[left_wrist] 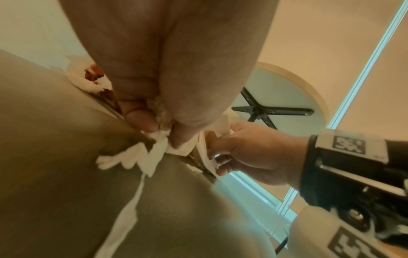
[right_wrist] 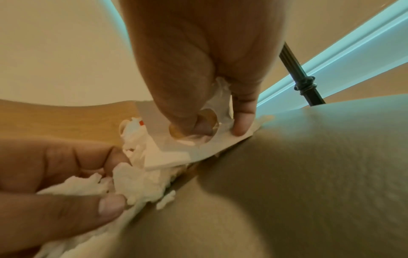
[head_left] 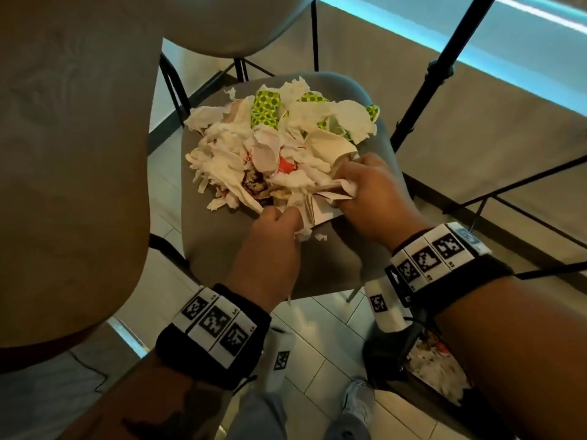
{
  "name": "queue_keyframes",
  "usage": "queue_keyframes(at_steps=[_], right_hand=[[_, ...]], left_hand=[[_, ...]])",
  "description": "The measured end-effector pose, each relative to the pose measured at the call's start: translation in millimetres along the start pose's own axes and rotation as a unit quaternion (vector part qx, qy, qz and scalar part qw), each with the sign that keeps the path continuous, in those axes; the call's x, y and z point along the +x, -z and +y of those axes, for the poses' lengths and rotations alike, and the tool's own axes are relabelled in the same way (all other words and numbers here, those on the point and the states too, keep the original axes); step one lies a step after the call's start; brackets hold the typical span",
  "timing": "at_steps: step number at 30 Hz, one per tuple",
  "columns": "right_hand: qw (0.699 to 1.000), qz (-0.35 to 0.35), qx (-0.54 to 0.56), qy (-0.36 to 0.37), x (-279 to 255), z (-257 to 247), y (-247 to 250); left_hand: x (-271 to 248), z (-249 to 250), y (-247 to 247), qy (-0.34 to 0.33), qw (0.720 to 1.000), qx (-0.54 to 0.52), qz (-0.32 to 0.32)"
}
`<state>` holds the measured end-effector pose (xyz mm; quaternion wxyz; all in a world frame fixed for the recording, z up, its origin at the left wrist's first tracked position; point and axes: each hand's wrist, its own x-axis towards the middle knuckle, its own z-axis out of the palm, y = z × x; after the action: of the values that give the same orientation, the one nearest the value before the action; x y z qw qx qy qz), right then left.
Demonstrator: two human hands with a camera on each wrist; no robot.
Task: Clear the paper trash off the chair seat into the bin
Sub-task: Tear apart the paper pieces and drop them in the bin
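A heap of torn paper trash [head_left: 273, 147], white tissue with green-dotted and red scraps, covers the grey chair seat [head_left: 336, 268]. My left hand [head_left: 273, 223] pinches crumpled white tissue [left_wrist: 159, 136] at the heap's near edge. My right hand [head_left: 359, 185] grips a folded stiff white paper [head_left: 330, 201] just right of it, thumb and fingers curled round the paper [right_wrist: 198, 139]. A tissue strip [left_wrist: 130, 209] trails over the seat. The bin [head_left: 438, 369], black-lined and holding paper, stands on the floor at lower right, partly hidden by my right forearm.
A beige table top [head_left: 70, 154] overhangs the left. Another chair [head_left: 241, 27] stands behind the seat. Black tripod legs [head_left: 425, 90] cross at the right beside a low wall. My shoe [head_left: 359, 398] stands on the tiled floor below the seat.
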<state>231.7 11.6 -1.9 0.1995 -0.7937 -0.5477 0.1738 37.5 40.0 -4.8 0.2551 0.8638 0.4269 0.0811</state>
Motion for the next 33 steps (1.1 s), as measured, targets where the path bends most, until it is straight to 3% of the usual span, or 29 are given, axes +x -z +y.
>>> queue_keyframes(at_steps=[4,9,11,14,22,27,33], right_hand=[[0.998,0.027,0.061,-0.014,-5,-1,14],[0.981,0.063,0.175,-0.057,-27,3,46],[0.977,0.074,0.183,-0.080,-39,9,53],[0.974,0.051,0.192,-0.112,-56,21,51],[0.970,0.070,0.177,-0.154,-100,49,59],[0.942,0.123,0.227,-0.214,-166,87,82],[0.894,0.175,0.251,-0.327,-276,172,82]], left_hand=[[-2,13,17,-0.003,0.999,-0.035,0.027],[-17,31,36,-0.093,0.985,-0.095,0.106],[-20,32,34,-0.110,0.982,-0.110,0.105],[-23,35,25,-0.096,0.986,-0.121,0.060],[-40,79,4,-0.167,0.976,-0.143,-0.001],[-50,137,-15,-0.257,0.945,-0.196,-0.051],[-71,211,-91,-0.313,0.897,-0.250,-0.189]])
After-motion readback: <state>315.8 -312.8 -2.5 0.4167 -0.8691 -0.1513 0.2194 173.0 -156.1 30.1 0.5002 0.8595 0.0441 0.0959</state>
